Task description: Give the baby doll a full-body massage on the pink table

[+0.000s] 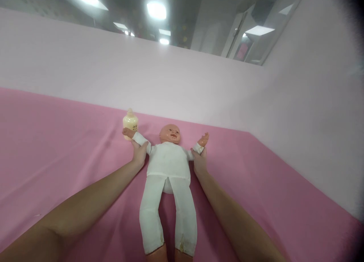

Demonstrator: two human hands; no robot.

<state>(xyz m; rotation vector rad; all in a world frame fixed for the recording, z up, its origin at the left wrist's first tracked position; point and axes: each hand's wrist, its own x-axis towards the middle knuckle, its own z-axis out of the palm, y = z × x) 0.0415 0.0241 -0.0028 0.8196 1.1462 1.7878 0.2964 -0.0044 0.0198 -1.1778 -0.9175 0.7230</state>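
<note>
A baby doll [169, 161] with a white cloth body lies on its back on the pink sheet, its arms spread and its feet toward me. My left hand [139, 152] is closed around the doll's arm on the left, thumb on top. On the other side my right hand [200, 159] grips the doll's other arm near the wrist. A bottle of pale yellow liquid [131, 121] with a pump-like top stands just behind the doll's left-side hand, which partly covers it.
The pink sheet [71, 140] has creases on the left. White walls [159, 80] rise behind and at the right [307, 114]. Above the back wall, a glass or mirror panel [182, 23] shows lights and a door.
</note>
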